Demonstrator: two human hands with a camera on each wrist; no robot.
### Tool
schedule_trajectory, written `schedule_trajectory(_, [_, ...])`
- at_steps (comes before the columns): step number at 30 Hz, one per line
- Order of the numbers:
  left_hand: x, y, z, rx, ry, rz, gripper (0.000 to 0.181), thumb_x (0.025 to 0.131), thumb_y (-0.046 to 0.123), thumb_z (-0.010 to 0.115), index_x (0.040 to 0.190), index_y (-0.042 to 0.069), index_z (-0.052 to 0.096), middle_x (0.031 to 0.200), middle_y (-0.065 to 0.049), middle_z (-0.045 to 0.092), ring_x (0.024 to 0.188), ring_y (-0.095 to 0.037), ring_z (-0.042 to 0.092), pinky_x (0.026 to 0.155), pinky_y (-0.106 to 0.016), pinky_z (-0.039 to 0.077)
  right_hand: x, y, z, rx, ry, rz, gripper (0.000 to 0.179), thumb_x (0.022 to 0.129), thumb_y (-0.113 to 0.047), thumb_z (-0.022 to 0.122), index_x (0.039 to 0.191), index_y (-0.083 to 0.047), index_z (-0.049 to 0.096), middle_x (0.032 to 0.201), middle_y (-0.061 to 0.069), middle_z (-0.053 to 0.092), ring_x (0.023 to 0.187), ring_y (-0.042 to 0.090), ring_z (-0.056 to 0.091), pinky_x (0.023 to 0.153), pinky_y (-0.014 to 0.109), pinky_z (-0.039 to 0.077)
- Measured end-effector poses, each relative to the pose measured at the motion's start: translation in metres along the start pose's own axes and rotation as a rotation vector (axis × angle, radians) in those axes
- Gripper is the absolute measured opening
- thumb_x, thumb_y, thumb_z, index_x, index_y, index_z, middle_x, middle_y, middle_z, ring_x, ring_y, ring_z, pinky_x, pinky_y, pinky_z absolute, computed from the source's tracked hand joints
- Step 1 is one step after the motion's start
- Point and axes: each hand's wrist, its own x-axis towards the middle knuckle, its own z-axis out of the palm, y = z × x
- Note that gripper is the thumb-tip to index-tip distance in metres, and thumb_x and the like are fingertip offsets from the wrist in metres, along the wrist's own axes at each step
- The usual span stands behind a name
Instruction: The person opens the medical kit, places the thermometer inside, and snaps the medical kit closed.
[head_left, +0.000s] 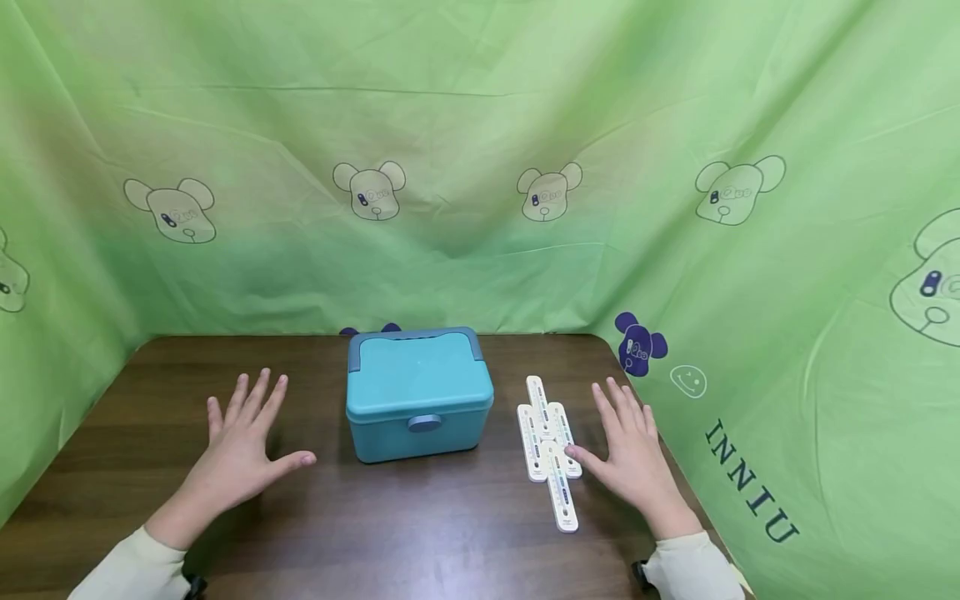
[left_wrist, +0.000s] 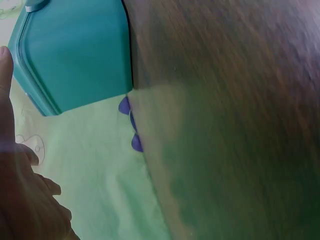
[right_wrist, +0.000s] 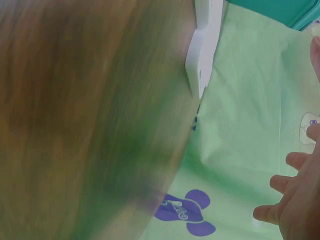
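Observation:
A teal storage box (head_left: pixel 420 375) with a blue-grey handle and latch stands on the table, its lid closed. My left hand (head_left: pixel 243 454) is held to the left of it with fingers spread, holding nothing. To the right of the box lie several white thermometers (head_left: pixel 562 492), flat cards with printed scales, grouped close together. Beside them my right hand (head_left: pixel 630 454) is spread too, its thumb overlapping one thermometer in the head view; whether it touches cannot be told. The left wrist view shows the box's side (left_wrist: pixel 80 55); the right wrist view shows the thermometers' edges (right_wrist: pixel 205 55).
The dark wooden table (head_left: pixel 300 533) reaches back to a green curtain (head_left: pixel 450 275) printed with bear heads, which also hangs along both sides. A dark band shows at each wrist, by the pale sleeves (head_left: pixel 690 567).

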Motion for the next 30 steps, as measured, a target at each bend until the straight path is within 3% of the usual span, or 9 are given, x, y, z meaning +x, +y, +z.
schedule_trajectory(12, [0.007,0.012,0.015,-0.151,-0.018,-0.056,0.124,0.082,0.060,0.079,0.166,0.021,-0.003,0.173,-0.015,-0.002,0.157,-0.041,-0.011,0.116,-0.076,-0.011,0.002,-0.021,0.003,0.063,0.033,0.059,0.112,0.082,-0.059,0.078,0.166,-0.017,0.017,0.169,0.017,0.019,0.155,0.044,0.016,0.124,0.066,0.010])
schedule_trajectory(20, [0.013,0.022,0.025,-0.238,0.000,-0.050,0.126,0.080,0.056,0.082,0.166,0.018,-0.001,0.173,-0.011,-0.002,0.158,-0.038,-0.010,0.119,-0.074,-0.006,0.007,-0.038,0.006,0.113,0.068,0.084,0.109,0.083,-0.056,0.079,0.164,-0.010,0.024,0.168,0.018,0.023,0.153,0.046,0.020,0.122,0.067,0.014])
schedule_trajectory(30, [0.019,0.032,0.033,-0.350,-0.019,-0.100,0.127,0.080,0.052,0.084,0.166,0.017,-0.003,0.173,-0.009,-0.005,0.158,-0.037,-0.009,0.122,-0.071,0.002,0.011,-0.059,0.011,0.170,0.100,0.101,0.107,0.081,-0.056,0.081,0.162,-0.008,0.028,0.167,0.017,0.027,0.151,0.044,0.025,0.120,0.068,0.018])
